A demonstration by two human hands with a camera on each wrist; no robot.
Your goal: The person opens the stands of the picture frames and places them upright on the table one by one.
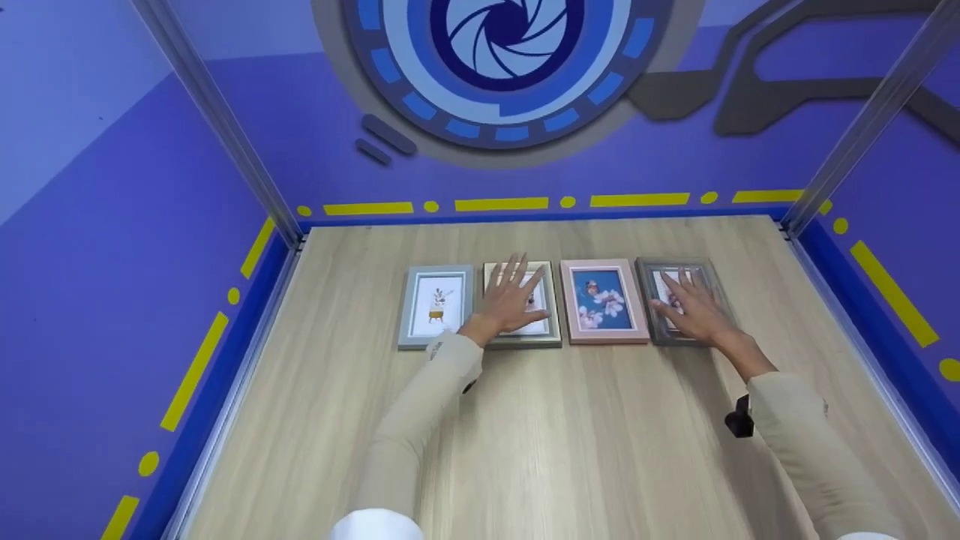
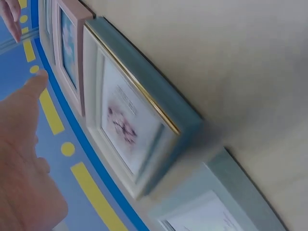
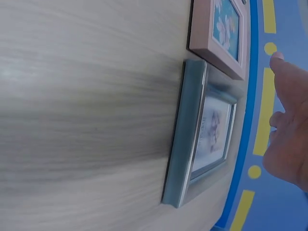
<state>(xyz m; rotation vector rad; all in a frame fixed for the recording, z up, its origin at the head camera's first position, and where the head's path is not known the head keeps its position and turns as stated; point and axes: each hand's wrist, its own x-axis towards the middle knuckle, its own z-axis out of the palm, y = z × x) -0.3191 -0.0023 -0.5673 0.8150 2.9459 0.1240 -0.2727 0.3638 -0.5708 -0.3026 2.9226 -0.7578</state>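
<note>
Four picture frames are wrong to count singly, so: several picture frames lie face up in a row. My left hand, fingers spread, is over the cream and gold picture frame, partly hiding its picture of pink flowers. Over the grey picture frame at the row's right end is my right hand, its fingers also spread. Both wrist views show a gap between hand and frame. Between these two lies a pink picture frame with blossoms on blue. A light blue picture frame with a potted plant picture is at the left end.
The frames lie on a wood-grain tabletop. Behind it rises a blue-purple back wall with yellow dashes. Side walls with metal corner posts enclose the table at left and right.
</note>
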